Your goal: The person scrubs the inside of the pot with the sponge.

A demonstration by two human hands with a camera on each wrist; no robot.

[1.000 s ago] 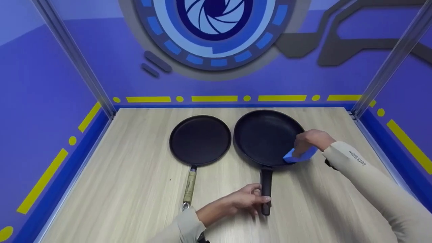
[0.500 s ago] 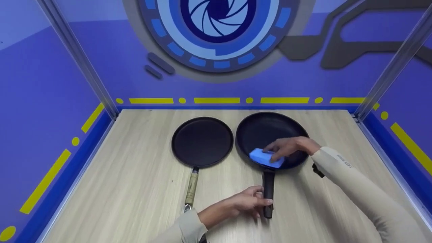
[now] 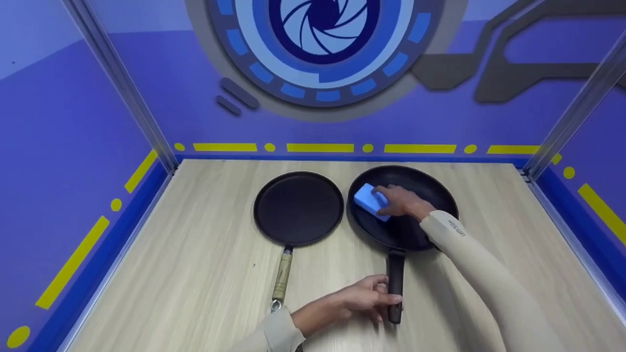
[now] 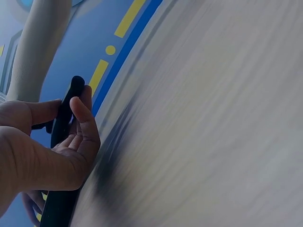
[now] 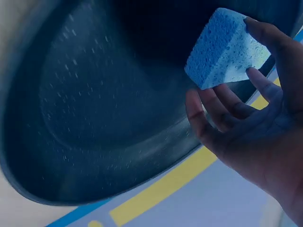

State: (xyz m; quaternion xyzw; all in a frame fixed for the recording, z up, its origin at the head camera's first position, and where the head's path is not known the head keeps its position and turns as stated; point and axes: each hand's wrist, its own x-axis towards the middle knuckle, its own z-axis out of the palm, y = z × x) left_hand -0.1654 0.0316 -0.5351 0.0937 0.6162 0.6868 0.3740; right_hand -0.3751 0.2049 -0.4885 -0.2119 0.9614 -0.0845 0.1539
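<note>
A deep black frying pan lies at the right of the table, its black handle pointing to the near edge. My left hand grips that handle near its end, thumb on one side and fingers on the other, as the left wrist view also shows. Over the left part of the pan, my right hand pinches a blue sponge between thumb and fingers. In the right wrist view the porous sponge is held at the pan's inside, where light specks or drops show.
A flat black crepe pan lies just left of the frying pan, its wooden handle pointing toward the near edge, close to my left sleeve. Purple panels enclose the wooden table at the back and sides.
My right hand has carried the sponge from the pan's right rim, across the side near the handle, to its left part. The left hand keeps its grip; the head view shifts slightly.
</note>
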